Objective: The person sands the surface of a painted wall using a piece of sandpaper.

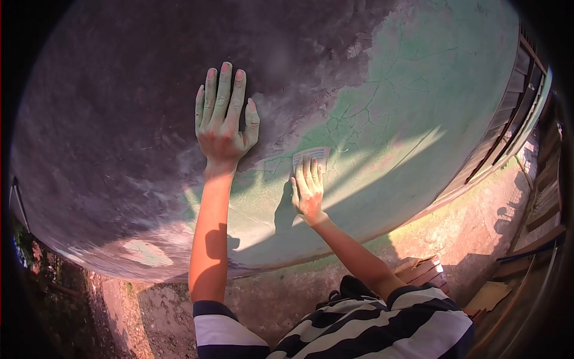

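In the head view my left hand [224, 119] lies flat on the dark grey part of the wall [131, 113], its fingers stretched upward and holding nothing. Pale dust coats its fingers. Lower and to the right, my right hand [309, 188] presses a small sheet of sandpaper [312, 154] against the pale green part of the wall [406, 119]. The sheet's printed back faces me, and its lower part is hidden under my fingers. Fine cracks and worn paint run through the green surface around it.
A slatted window [508, 113] is set in the wall at the right. Below lies sunlit ground [442, 239], with stacked brownish pieces [421, 270] and a flat board [487, 296] near wooden beams. Plants [45, 263] show at the lower left.
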`<state>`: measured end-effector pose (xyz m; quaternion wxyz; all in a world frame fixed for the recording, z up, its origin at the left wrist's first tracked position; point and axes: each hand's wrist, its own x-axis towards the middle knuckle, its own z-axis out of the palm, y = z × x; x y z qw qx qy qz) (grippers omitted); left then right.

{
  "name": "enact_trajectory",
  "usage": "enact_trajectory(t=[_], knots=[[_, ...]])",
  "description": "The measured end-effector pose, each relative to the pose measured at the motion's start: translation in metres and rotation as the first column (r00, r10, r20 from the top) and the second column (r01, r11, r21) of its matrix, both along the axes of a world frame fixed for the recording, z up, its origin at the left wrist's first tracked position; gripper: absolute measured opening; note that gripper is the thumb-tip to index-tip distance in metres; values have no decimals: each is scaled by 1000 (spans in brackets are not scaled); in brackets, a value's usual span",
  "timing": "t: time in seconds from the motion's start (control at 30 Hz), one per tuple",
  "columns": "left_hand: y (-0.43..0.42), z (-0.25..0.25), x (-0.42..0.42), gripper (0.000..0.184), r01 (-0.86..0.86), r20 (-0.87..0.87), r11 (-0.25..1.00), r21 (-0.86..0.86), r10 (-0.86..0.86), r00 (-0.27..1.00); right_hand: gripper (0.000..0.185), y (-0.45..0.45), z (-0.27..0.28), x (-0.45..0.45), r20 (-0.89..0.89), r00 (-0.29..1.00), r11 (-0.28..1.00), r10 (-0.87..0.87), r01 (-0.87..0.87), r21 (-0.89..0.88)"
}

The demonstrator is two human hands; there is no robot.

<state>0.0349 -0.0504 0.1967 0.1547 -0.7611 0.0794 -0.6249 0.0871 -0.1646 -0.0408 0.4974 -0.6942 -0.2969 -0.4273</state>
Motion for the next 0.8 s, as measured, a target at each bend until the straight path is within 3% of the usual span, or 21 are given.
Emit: enact_trajectory(t=[0.1,0.2,0.27,0.37,0.47,0.5,0.63,0.7,0.8], knots=[[2,2,2,46,1,7,1000,11,-1,1000,50,-15,2,15,41,995,989,94,-89,-114],[1,0,1,46,-3,5,1000,8,3,1000,51,-30,83,40,39,999,1000,8,-8,17],[1,0,2,46,-7,8,1000,7,6,1000,51,-26,114,42,-12,999,961,-39,41,274],[0,0,3,46,-18,19,1000,8,18,1000,52,-1,65,24,19,995,984,-99,95,154],[0,-1,2,46,-15,24,1000,7,15,1000,48,17,-31,-14,70,994,994,83,-78,-80],[0,-2,1,46,-21,25,1000,8,21,999,47,11,-37,-20,109,985,977,137,-116,-176],[1,0,3,46,-35,31,999,10,34,999,49,6,-9,2,118,983,979,138,-117,-169],[1,0,3,46,-27,23,1000,10,27,999,51,-3,50,16,53,998,999,46,-46,-7],[1,-1,3,46,-26,19,1000,9,26,999,52,6,73,23,31,998,992,-51,48,116]])
